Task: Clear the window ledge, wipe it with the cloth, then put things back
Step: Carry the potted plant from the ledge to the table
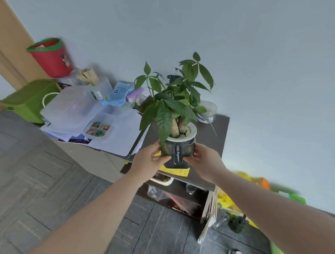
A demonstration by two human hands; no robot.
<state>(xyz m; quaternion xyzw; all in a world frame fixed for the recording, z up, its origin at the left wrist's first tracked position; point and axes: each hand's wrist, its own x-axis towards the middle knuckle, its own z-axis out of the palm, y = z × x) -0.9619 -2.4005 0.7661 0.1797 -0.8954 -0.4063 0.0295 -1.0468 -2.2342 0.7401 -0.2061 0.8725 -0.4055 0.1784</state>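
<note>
A potted plant (178, 152) with a dark ribbed pot, a white rim and green leaves is held between both hands. My left hand (148, 160) grips the pot's left side and my right hand (203, 160) grips its right side. The pot hovers over the front part of a dark cabinet top (218, 133). A yellow cloth (177, 171) lies on that top, just under the pot and partly hidden by it. No window ledge is in view.
Left of the pot lie clear plastic boxes (76, 106), papers and a tray of coloured clips (98, 132). A white tub (208, 111) stands behind the plant. A red bucket (52, 57) and green bag (30, 100) sit far left. Open shelves (178, 197) below hold clutter.
</note>
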